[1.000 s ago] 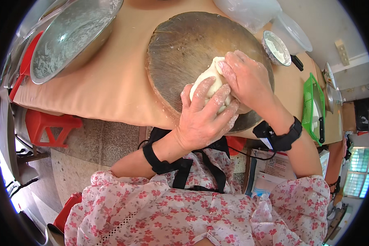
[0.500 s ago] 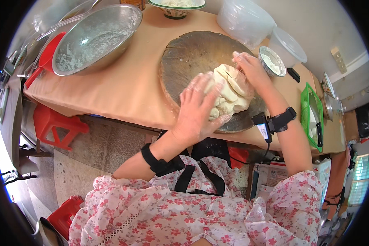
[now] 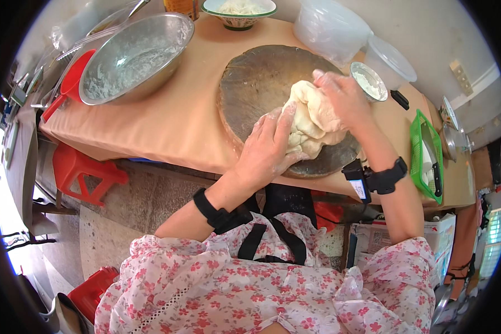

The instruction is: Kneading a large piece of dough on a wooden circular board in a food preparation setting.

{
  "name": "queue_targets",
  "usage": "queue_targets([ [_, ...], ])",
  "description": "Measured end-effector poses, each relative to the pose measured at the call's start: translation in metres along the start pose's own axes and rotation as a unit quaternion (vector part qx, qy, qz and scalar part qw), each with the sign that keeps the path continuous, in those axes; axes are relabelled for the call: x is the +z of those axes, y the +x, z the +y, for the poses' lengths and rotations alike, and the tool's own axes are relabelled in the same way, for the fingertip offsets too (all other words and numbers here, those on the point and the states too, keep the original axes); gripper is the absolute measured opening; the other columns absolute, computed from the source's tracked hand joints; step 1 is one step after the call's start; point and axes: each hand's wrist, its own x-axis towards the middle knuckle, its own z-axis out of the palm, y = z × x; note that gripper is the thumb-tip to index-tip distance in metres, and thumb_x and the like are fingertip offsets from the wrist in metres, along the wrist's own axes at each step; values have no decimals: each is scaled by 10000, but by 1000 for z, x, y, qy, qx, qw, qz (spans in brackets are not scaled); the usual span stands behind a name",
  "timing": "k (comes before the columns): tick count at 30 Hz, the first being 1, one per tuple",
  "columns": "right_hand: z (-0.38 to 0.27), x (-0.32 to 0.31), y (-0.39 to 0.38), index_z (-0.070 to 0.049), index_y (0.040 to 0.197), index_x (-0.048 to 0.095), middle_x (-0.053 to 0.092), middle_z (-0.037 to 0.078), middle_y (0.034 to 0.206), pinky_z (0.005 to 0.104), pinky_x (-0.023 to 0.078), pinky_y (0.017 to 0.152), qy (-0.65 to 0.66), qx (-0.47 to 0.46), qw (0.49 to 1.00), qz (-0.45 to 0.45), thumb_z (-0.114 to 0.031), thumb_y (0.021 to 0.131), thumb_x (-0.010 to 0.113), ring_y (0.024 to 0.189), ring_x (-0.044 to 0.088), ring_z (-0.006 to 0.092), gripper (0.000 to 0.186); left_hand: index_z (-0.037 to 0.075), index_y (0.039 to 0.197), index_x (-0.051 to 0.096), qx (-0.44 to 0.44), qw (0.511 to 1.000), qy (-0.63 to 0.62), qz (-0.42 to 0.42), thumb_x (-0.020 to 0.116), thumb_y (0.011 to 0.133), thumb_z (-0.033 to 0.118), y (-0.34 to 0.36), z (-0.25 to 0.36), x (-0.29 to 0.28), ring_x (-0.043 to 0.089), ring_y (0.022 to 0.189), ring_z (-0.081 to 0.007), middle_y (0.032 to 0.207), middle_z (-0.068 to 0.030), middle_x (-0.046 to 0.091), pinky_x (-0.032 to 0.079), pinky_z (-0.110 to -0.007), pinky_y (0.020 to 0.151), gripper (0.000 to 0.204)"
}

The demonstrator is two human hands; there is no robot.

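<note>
A pale, folded lump of dough point(image 3: 312, 117) rests on the right half of a worn round wooden board point(image 3: 253, 72). My left hand point(image 3: 264, 150) holds the dough from the lower left, its fingers floury and bent against the side. My right hand point(image 3: 342, 97) grips it at the upper right, fingers curled over the top and partly hiding it. A small bowl of white powder point(image 3: 367, 80) stands just beyond my right hand.
A steel basin point(image 3: 133, 67) and red scoop point(image 3: 72, 78) sit left; a white bowl point(image 3: 238, 21) and plastic containers point(image 3: 328, 30) behind; a green basket with a knife point(image 3: 417, 136) right. A red stool point(image 3: 86, 172) stands below the table's left edge point(image 3: 128, 147).
The dough has gone from a compact ball under both hands to a broader, creased lump. My left fingers have moved off its top to the lower-left side. The view has shifted slightly.
</note>
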Motion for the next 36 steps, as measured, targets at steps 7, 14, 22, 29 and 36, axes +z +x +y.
queue_targets([
  [7,-3,15,-24,-26,843,576,575,134,827,438,468,670,-218,-216,947,90,-270,873,614,784,598,324,249,-84,1421,274,-58,998,-18,-20,831,673,298,11,2,10,525,1131,-423,1246,-272,504,408,-464,985,1008],
  [14,-3,38,-45,-87,889,539,532,111,874,432,431,618,-340,-332,870,129,-221,810,633,758,543,307,182,-90,1415,280,-57,998,30,-16,841,634,305,7,-1,11,524,1124,-418,1243,-272,501,399,-470,983,1039],
  [22,32,41,-3,-79,934,563,563,112,897,438,449,649,-312,-316,881,164,-230,847,596,790,556,313,178,-103,1418,268,-56,997,48,-27,833,656,344,20,1,9,491,1165,-409,1272,-269,482,383,-478,1000,1048],
  [29,38,35,12,-75,946,582,609,121,925,467,479,731,-290,-239,920,116,-247,904,554,850,583,340,179,-33,1443,284,-69,995,20,-72,785,731,386,20,-4,2,470,1209,-428,1309,-284,466,366,-481,1035,966],
  [36,37,18,-8,-69,1037,611,638,135,956,453,479,791,-203,-239,943,108,-225,907,545,900,600,346,213,-8,1394,403,-25,998,-54,-27,669,865,309,56,-13,-22,445,1273,-411,1354,-265,470,376,-447,1052,672],
])
